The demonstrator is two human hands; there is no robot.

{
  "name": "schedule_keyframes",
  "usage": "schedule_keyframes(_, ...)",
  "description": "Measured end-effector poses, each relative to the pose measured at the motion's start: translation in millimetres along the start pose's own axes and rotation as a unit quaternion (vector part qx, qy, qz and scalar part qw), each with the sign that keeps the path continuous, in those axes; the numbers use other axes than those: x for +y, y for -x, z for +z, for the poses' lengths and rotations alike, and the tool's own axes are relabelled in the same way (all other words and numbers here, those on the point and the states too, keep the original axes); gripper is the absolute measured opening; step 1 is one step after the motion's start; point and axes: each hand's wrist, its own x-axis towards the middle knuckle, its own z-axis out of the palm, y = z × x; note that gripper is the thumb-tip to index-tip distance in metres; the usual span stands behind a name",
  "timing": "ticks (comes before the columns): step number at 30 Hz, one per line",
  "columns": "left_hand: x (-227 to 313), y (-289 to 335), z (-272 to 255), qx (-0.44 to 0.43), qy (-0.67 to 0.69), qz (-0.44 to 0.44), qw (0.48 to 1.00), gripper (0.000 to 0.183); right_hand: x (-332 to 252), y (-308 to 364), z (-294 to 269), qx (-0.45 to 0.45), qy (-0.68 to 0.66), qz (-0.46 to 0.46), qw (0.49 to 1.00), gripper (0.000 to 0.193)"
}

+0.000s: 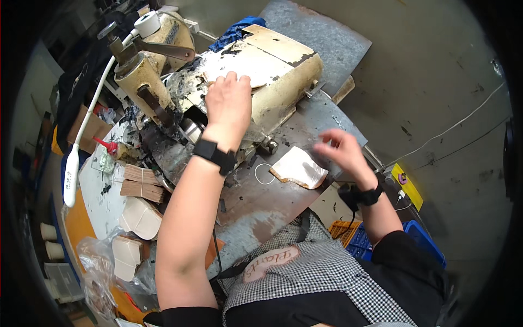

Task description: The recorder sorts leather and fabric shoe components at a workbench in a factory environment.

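Note:
My left hand (229,103) reaches over the worn cream-coloured machine (283,90), its fingers curled down at the top cover. A thin tan edge shows beside the fingers; what they grip is mostly hidden. On the metal table (250,201) lies a white flat piece with a brown edge (299,168), perhaps a small stack. Just to its right, my right hand (343,155) hovers with thumb and fingers apart, holding nothing visible. A white rubber band (265,174) lies left of the white piece.
Dark scraps litter the machine around its upright head (143,82). A white lamp (71,174) hangs at the left. Banded bundles of brown strips (143,183) and pale pieces (140,218) sit nearby, with a red-tipped bottle (117,148). Blue crates (419,240) stand below right.

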Motion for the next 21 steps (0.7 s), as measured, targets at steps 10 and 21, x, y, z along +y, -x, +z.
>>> schedule_keyframes(10,10.6,137.8,-62.0,-0.009,0.298,0.089,0.950,0.028,83.5,-182.2,-7.8,0.116,-0.159,0.157,0.968,0.036)
schedule_keyframes(21,-129.9,229.9,-82.3,-0.129,-0.012,-0.155,0.979,0.082,102.1,-167.4,10.6,0.029,-0.057,0.192,0.979,0.039)
